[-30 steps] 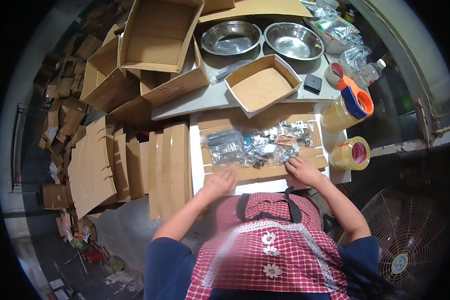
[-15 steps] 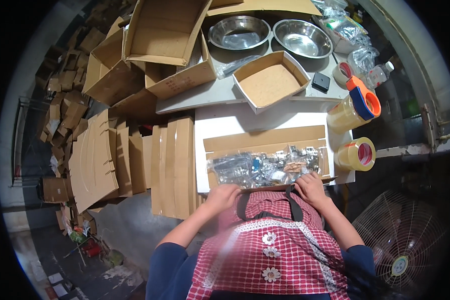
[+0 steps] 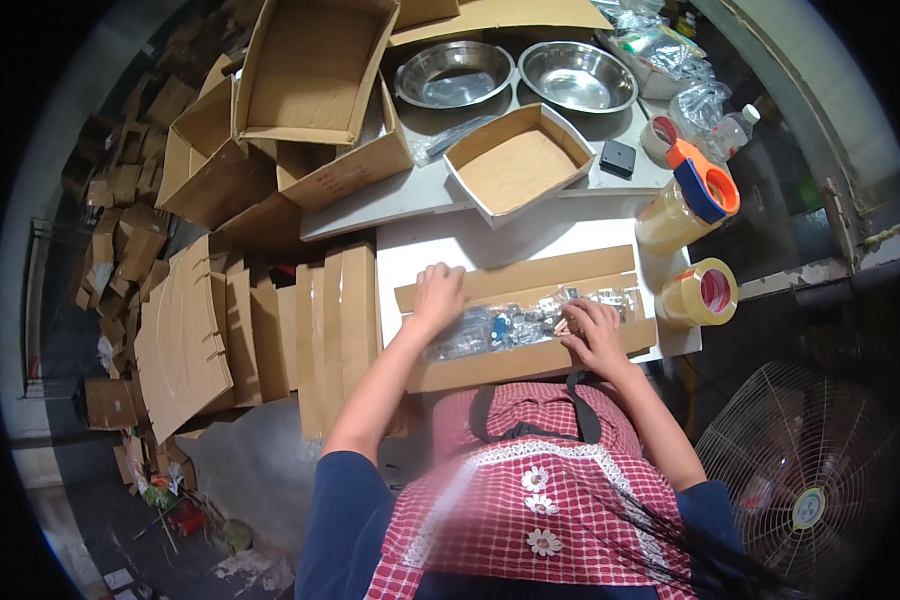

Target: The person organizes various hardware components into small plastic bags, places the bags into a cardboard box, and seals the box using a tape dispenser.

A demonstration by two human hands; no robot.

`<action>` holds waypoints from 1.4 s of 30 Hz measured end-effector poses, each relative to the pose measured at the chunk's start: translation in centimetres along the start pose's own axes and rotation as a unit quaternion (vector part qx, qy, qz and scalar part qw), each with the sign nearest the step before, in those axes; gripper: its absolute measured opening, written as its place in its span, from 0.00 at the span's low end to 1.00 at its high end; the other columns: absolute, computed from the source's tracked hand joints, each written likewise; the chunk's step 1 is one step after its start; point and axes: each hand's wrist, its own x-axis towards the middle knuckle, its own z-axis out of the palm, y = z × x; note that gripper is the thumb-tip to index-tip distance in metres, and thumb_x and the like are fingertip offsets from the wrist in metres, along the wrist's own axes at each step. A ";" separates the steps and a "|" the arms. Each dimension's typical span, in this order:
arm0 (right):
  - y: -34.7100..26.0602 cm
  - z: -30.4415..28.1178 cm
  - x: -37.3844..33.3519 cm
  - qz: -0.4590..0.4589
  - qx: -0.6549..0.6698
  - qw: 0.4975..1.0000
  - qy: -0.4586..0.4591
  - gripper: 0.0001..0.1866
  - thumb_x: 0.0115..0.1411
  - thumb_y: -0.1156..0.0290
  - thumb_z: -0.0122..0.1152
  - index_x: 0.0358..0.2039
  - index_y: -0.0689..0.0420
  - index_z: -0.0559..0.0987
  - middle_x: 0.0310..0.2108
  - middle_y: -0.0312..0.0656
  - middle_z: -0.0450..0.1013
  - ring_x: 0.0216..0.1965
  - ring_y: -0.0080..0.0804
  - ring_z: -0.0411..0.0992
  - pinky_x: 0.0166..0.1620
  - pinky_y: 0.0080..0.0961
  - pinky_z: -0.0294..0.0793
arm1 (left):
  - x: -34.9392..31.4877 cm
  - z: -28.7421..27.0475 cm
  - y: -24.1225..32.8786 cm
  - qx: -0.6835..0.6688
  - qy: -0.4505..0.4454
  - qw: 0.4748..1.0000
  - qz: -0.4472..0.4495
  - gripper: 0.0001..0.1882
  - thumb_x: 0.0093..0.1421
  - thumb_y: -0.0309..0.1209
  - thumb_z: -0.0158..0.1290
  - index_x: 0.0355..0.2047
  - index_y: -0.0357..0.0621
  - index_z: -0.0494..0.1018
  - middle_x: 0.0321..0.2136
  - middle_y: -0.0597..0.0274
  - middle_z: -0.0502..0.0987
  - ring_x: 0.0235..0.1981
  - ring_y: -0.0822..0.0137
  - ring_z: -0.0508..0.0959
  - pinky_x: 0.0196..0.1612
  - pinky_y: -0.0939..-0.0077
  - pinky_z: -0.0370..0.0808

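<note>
Carton (image 3: 530, 364), one: long, shallow, plain brown corrugated cardboard, long flaps folded outward; located on the smooth white tabletop (image 3: 420, 250). Contents: clear, crinkled plastic bags (image 3: 462, 337) of small metallic, blue and copper-toned parts (image 3: 501, 328). Left hand (image 3: 439, 296) at the left end, fingers bent; right hand (image 3: 594, 336) over the bags, fingers curved, slightly apart; whether either grips, cannot tell. Alongside: glossy yellowish tape rolls (image 3: 681, 300), cylindrical.

Cluttered workshop (stacked boxes (image 3: 315, 75), tape (image 3: 686, 296))
</note>
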 end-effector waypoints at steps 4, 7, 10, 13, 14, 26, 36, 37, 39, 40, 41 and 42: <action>0.9 0.3 -0.2 -0.035 -0.007 0.999 0.040 0.28 0.56 0.58 0.68 0.55 0.54 0.76 0.57 0.46 0.69 0.58 0.48 0.65 0.64 0.46 0.55 | 1.3 0.4 -0.9 -0.015 0.006 1.000 0.019 0.11 0.52 0.34 0.63 0.33 0.42 0.78 0.31 0.52 0.78 0.39 0.49 0.75 0.48 0.53 0.71; 0.3 0.5 1.0 -0.032 -0.024 0.996 0.083 0.30 0.55 0.57 0.69 0.55 0.56 0.75 0.59 0.50 0.66 0.58 0.52 0.64 0.64 0.48 0.56 | 2.1 -0.2 -0.5 -0.028 0.100 0.994 0.039 0.07 0.52 0.29 0.62 0.27 0.41 0.75 0.27 0.52 0.76 0.35 0.48 0.75 0.43 0.55 0.72; -1.6 -0.2 2.1 -0.080 -0.063 0.991 0.091 0.27 0.54 0.65 0.67 0.54 0.57 0.75 0.58 0.50 0.67 0.58 0.52 0.64 0.63 0.50 0.58 | 2.6 -1.1 0.3 -0.053 0.141 0.988 0.043 0.07 0.52 0.26 0.62 0.26 0.41 0.74 0.28 0.54 0.75 0.36 0.49 0.74 0.43 0.55 0.71; -1.9 0.7 1.5 -0.196 -0.110 0.973 0.056 0.28 0.45 0.72 0.63 0.51 0.56 0.76 0.50 0.45 0.70 0.52 0.44 0.69 0.59 0.43 0.65 | 1.5 -2.3 1.1 -0.086 0.124 0.986 0.065 0.06 0.52 0.25 0.62 0.28 0.42 0.74 0.30 0.55 0.74 0.39 0.50 0.73 0.44 0.56 0.71; -2.2 1.2 0.9 -0.206 -0.112 0.972 0.033 0.27 0.46 0.72 0.62 0.50 0.57 0.76 0.49 0.44 0.71 0.50 0.43 0.69 0.58 0.41 0.66 | 0.8 -2.5 1.3 -0.097 0.125 0.985 0.070 0.06 0.52 0.24 0.61 0.29 0.42 0.74 0.32 0.56 0.74 0.40 0.50 0.73 0.45 0.57 0.71; -4.4 0.6 -2.1 -0.090 0.073 0.993 0.009 0.23 0.51 0.79 0.60 0.50 0.61 0.76 0.43 0.50 0.75 0.43 0.49 0.74 0.49 0.40 0.73 | -7.2 -5.3 5.0 0.125 -0.273 0.949 0.096 0.84 0.31 0.64 0.73 0.72 0.26 0.35 0.72 0.28 0.37 0.75 0.37 0.39 0.69 0.24 0.40; 0.6 -1.0 2.5 0.123 -0.015 0.985 0.121 0.35 0.51 0.67 0.72 0.59 0.59 0.69 0.53 0.54 0.68 0.55 0.53 0.65 0.60 0.45 0.62 | -6.3 -3.4 5.2 0.059 -0.157 0.985 0.040 0.83 0.28 0.67 0.73 0.74 0.39 0.39 0.72 0.37 0.43 0.74 0.38 0.43 0.66 0.21 0.44; 0.3 -1.1 2.9 0.125 -0.037 0.986 0.104 0.35 0.49 0.68 0.72 0.58 0.57 0.70 0.53 0.54 0.67 0.56 0.54 0.63 0.61 0.47 0.61 | -6.3 -3.5 5.2 0.055 -0.165 0.984 0.037 0.83 0.28 0.68 0.72 0.74 0.39 0.38 0.72 0.36 0.41 0.74 0.38 0.40 0.67 0.22 0.41; 0.2 -1.1 2.9 0.114 -0.061 0.984 0.122 0.27 0.50 0.70 0.71 0.52 0.54 0.74 0.49 0.50 0.70 0.54 0.52 0.65 0.57 0.45 0.63 | -6.3 -3.7 5.3 0.047 -0.180 0.982 0.031 0.84 0.28 0.70 0.71 0.74 0.39 0.37 0.73 0.36 0.37 0.75 0.38 0.35 0.68 0.24 0.35; 0.2 -1.3 2.7 0.103 -0.056 0.990 0.081 0.24 0.50 0.70 0.70 0.49 0.53 0.75 0.46 0.47 0.72 0.53 0.51 0.66 0.56 0.44 0.63 | -6.3 -3.9 5.3 0.034 -0.178 0.983 0.028 0.84 0.28 0.70 0.70 0.75 0.40 0.37 0.74 0.37 0.36 0.76 0.40 0.33 0.68 0.26 0.33; 0.3 -1.5 2.5 0.092 -0.052 0.994 0.040 0.20 0.50 0.71 0.69 0.45 0.53 0.76 0.43 0.44 0.73 0.52 0.50 0.66 0.54 0.43 0.64 | -6.2 -3.8 5.1 0.030 -0.179 0.983 0.030 0.84 0.28 0.70 0.70 0.75 0.40 0.37 0.74 0.37 0.36 0.76 0.40 0.33 0.68 0.26 0.33; 0.1 -1.4 2.3 0.067 -0.057 0.993 0.083 0.16 0.51 0.73 0.67 0.41 0.53 0.77 0.39 0.41 0.74 0.48 0.47 0.68 0.52 0.41 0.64 | -5.9 -3.7 5.0 0.019 -0.162 0.986 0.027 0.84 0.28 0.70 0.71 0.75 0.40 0.37 0.74 0.37 0.36 0.76 0.41 0.34 0.69 0.27 0.33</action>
